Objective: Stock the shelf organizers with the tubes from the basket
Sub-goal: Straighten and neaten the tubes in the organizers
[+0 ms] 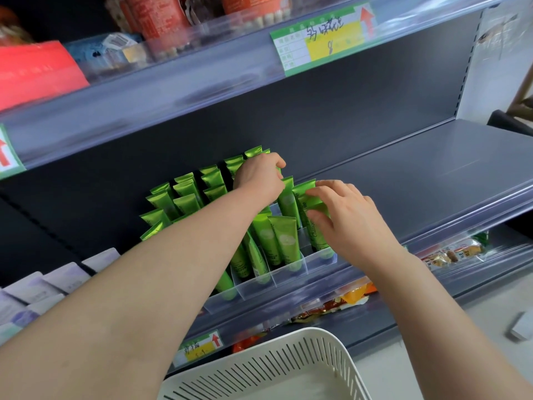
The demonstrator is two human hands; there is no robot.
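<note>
Stocking looks close to finished: the clear organizers on the dark shelf hold several lanes of green tubes standing cap-down and leaning back, and the part of the white basket that shows below holds no tubes (its near end is out of frame, so a few may remain). What seems left is squaring up the rows at the right end. Both forearms reach up and forward over the basket. The left grip is stretched farthest, wrist bent down, with its fingers curled over the crimped top of a back-row tube, apparently pinching it. The right grip sits nearer and lower, just beside the left, palm turned down, and pinches the flat top of a right-lane tube between thumb and forefingers, the tube's foot already down in the rightmost front compartment.
</note>
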